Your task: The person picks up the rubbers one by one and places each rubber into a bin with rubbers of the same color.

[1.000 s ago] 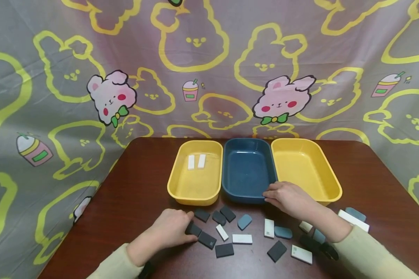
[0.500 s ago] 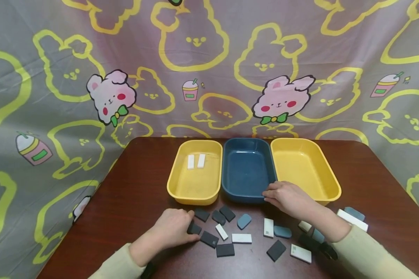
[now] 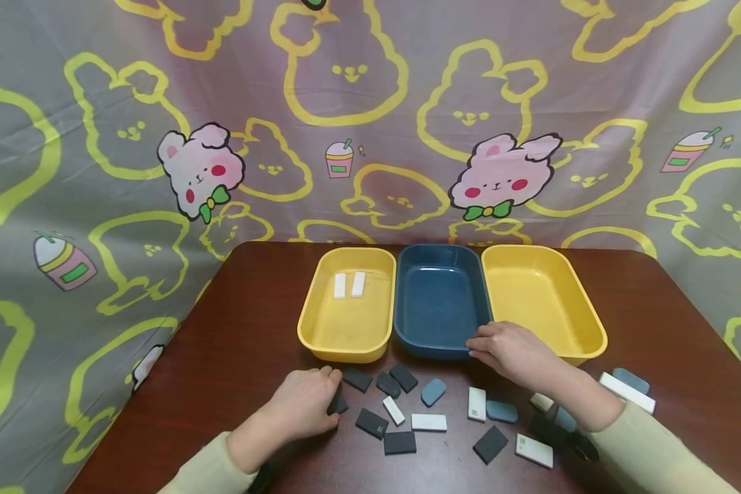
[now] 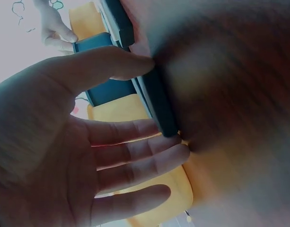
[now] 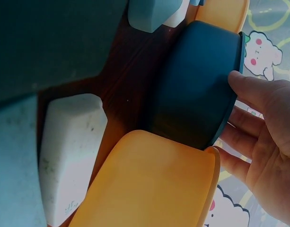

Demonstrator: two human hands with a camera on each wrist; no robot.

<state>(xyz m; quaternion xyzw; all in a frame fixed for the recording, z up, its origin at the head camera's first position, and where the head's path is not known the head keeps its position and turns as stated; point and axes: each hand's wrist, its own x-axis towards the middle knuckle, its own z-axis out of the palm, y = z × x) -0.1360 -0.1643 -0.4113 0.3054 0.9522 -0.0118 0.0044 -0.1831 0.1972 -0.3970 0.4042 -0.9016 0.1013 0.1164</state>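
My left hand (image 3: 302, 405) is low over the table at the left and pinches a black eraser (image 3: 339, 403) between thumb and fingertips. In the left wrist view the same black eraser (image 4: 156, 101) lies between the thumb and the longer fingers. My right hand (image 3: 512, 350) holds the near right corner of a blue tray (image 3: 438, 302). The right wrist view has the thumb on the outside of the blue tray (image 5: 197, 85) and the fingers over its rim. Several black erasers (image 3: 371, 423) lie close to the left hand.
A yellow tray (image 3: 346, 333) with two white erasers (image 3: 358, 284) stands left of the blue one; another yellow tray (image 3: 534, 302) stands right. White erasers (image 3: 429, 422) and blue-grey rounded ones (image 3: 433, 392) are scattered in front, some beneath the right forearm.
The left hand has shifted slightly left with the black eraser, which has parted from the black eraser it was touching. The right hand stays at the blue tray's rim.
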